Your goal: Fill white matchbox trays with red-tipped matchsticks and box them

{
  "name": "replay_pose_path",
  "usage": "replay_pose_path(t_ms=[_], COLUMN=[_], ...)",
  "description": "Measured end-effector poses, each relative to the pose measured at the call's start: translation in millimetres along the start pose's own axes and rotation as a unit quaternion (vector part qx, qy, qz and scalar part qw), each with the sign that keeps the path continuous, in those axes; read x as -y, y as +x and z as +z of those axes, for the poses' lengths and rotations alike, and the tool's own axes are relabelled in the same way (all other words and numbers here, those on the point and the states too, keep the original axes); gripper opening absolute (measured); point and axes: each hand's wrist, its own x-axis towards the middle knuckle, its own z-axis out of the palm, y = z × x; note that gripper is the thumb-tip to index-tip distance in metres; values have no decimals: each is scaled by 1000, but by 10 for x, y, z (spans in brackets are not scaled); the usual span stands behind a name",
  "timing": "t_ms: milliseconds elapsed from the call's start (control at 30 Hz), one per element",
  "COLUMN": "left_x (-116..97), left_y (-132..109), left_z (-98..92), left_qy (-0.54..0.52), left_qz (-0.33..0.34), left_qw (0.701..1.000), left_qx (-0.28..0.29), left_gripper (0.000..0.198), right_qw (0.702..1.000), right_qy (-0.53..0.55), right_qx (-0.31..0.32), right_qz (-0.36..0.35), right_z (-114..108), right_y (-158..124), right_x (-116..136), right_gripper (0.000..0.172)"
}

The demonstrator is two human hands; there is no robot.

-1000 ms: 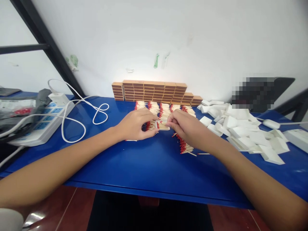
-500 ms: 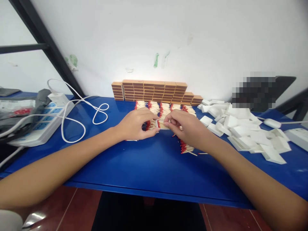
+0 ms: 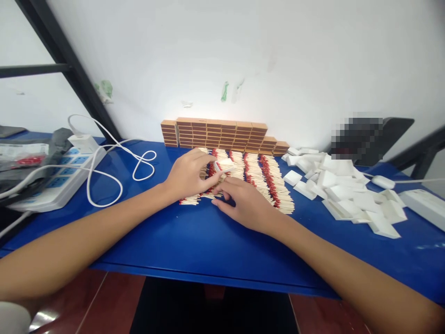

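Observation:
Between the thumb and fingers of my left hand [image 3: 190,171] is a small white matchbox tray [image 3: 219,166] with red-headed matches lying in it. The tray is tilted and held just above the match rows. My right hand [image 3: 245,202] is low over the near edge of the matches, thumb and index finger apart, with nothing visible between them. Several rows of loose matches [image 3: 278,183] spread over the blue table under and around both hands. My hands hide part of the middle rows.
Stacked brown matchboxes [image 3: 222,134] line the wall behind the matches. White empty trays [image 3: 342,178] are heaped to the right, near a dark tablet-like object [image 3: 392,139]. On the left lie a white cable [image 3: 88,178] and a power strip [image 3: 66,181]. The blue table's [image 3: 208,250] front edge faces me.
The tray in my left hand has risen and tipped, so the matches in it show. My right hand has drawn away from the tray, down toward me and left, and its fingers have parted.

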Motion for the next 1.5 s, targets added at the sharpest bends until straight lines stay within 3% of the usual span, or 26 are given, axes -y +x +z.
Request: replay_pose_path(t_ms=[300,667,1500], left_x=[6,2,-4], left_y=[-7,-22,-32], left_z=[16,20,36], left_qy=[-4,-7,-14], left_qz=[4,3,-6], left_qw=[1000,1000,999], left_qx=[3,17,40], left_gripper=[30,29,34], right_qw=[1000,999,996], right_qy=[16,15,17], right_qx=[24,46,79], right_qz=[6,5,29], right_z=[-4,-38,-92], right_y=[24,-6,-21], right_x=[24,55,107], right_gripper=[11,4,11])
